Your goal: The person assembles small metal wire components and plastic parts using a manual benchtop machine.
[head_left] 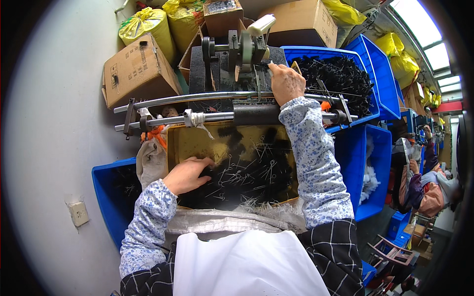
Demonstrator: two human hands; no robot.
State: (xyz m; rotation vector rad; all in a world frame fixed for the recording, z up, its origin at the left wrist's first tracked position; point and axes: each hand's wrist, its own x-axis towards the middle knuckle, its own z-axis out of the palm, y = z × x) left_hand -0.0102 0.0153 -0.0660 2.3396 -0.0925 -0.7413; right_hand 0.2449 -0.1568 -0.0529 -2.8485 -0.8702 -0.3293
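Observation:
My right hand (287,85) is closed at the machine, its fingers pinched around a small black brush (262,66) that is mostly hidden. The machine (245,52) has a wheel on a shaft and stands just left of those fingers. Below, a yellow tray (190,140) holds a heap of black brushes (242,170) with thin looped wire handles. My left hand (188,176) reaches over the tray's left side, fingers apart, fingertips touching the edge of the heap. Nothing is visible in its grip.
Two metal rods (173,119) cross between machine and tray. A blue bin (340,52) full of black brushes stands far right, another blue bin (114,190) at left. Cardboard boxes (138,71) and yellow sacks (148,29) line the back. Another person (427,190) sits at the right.

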